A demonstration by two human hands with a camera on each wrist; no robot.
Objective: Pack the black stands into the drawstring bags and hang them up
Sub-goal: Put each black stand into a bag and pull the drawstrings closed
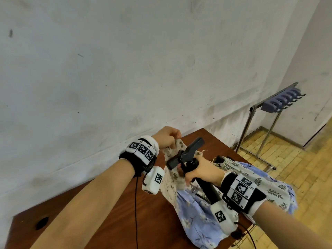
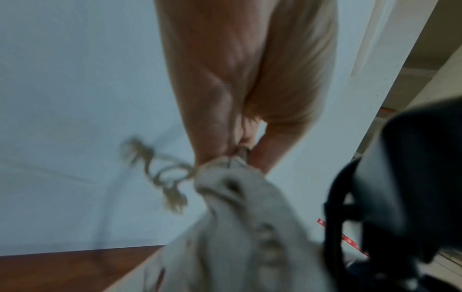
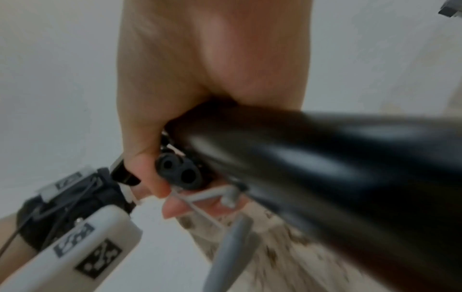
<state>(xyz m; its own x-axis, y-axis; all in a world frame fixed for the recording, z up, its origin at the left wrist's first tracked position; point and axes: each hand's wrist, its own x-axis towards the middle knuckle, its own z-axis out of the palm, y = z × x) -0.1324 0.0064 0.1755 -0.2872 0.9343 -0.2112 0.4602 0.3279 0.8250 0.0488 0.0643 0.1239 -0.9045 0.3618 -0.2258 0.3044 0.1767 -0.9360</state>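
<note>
Head view: our left hand pinches the beige bag up; our right hand grips the black stand, seemingly half-bagged; the hook rack is bare.

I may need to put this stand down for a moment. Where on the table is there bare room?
Bare wood shows on the table left of the beige bag, between the wall edge, the dark hole and the left forearm. The right side is crowded: blue floral bags cover it to the edge.

No readable text anywhere; the wrist bands carry only black-and-white square marker patterns.
</note>
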